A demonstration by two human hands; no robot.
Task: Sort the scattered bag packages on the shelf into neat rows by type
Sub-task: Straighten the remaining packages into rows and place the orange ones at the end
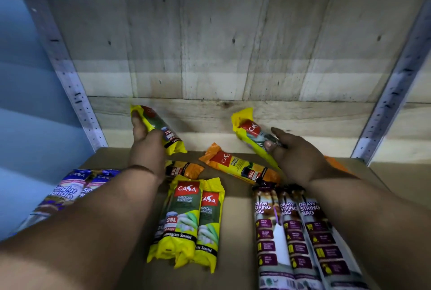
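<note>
Yellow 25L plastic garbage-bag roll (161,129) sits in the left hand (145,147), fingers curled round its middle, lifted off the shelf near the back wall. Right hand (296,156) grips a second yellow garbage-bag roll (250,134), thumb pinching it on top; its far end points at the wooden back panel (210,44). Between both grips, lying loose on the brown cardboard shelf surface (238,215): two orange 60L garbage-bag rolls (240,168), one (186,169) partly hidden under the left wrist. Nearer than the grips: two yellow 25L packs in a row (193,219), centre. Three purple drawstring-bag packs (296,231) lie under the right forearm. Blue singlet-handle bag packs (70,191) are partly covered by the left forearm.
</note>
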